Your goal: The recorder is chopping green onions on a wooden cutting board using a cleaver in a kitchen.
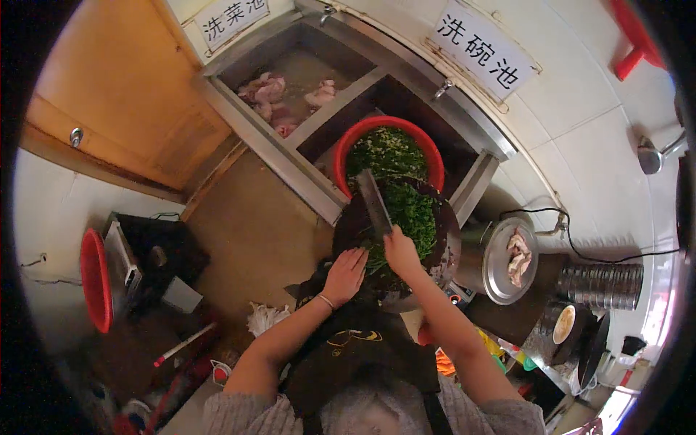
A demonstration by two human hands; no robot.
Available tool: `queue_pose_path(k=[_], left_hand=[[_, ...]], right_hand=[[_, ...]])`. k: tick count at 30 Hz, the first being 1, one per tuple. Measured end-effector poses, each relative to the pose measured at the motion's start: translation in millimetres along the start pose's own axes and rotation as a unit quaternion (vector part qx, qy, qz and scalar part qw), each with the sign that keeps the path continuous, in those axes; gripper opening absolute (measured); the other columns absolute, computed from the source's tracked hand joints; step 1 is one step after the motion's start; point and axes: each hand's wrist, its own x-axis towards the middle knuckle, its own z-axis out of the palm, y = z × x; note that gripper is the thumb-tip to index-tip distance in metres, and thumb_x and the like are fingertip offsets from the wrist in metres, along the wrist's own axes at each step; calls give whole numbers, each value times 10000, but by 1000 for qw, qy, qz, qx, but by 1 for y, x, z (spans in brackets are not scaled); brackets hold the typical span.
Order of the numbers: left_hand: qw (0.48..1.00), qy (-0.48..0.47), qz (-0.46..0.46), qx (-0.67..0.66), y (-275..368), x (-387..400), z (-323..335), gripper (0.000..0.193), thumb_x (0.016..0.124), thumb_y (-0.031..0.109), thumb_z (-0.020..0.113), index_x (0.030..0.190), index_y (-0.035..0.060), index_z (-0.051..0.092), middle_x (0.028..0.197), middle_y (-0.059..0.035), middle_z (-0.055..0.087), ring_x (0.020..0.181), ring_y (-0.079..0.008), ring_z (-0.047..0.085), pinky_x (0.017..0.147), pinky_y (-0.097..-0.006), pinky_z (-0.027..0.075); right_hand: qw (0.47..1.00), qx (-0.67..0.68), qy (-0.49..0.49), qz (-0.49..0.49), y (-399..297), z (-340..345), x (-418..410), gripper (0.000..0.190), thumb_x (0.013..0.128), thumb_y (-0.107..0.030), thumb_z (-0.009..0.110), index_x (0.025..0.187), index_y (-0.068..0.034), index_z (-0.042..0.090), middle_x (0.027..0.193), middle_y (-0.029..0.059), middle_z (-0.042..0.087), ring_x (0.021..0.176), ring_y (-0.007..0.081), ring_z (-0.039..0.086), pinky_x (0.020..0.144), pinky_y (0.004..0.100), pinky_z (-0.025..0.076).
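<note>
In my right hand [402, 253] is the handle of a cleaver [374, 200], its broad blade pointing away from me over a dark round chopping block [348, 228]. Chopped green herbs or leafy greens [414, 217] are heaped on the block, to the right of the blade. My left hand [347, 272] lies with fingers together on uncut stalks [376, 260] at the block's near side; its fingertips are close to my right hand. Past the block, a red plastic basin [341, 157] holds more chopped greens mixed with pale bits [387, 152].
A steel double sink [321, 117] stands ahead, with raw meat [266, 92] in water in its left bowl. The basin sits at the right bowl. To the right, a large lidded pot [492, 266] carries a piece of meat [519, 256]. Another red basin [97, 280] leans at left.
</note>
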Motion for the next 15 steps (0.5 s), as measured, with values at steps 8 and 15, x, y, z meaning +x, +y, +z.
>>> queue_pose_path(k=[8,15], left_hand=[[998,52,31,-3,-20,-13,19,271,734,82,576,995,15,599,1034,-97,573,1004,-262,522,895,-361,429],[996,76,36,-20,-15,-4,15,268,703,60,608,970,32,605,1031,-95,569,995,-263,529,870,-354,448]], right_hand=[[984,-103,-120,86,12,14,-74,268,872,-208,472,1036,-11,393,704,243,588,671,424,589,577,513,470],[1000,-15,-6,6,-9,16,2,255,867,-183,488,1006,25,435,680,253,579,657,442,565,568,508,446]])
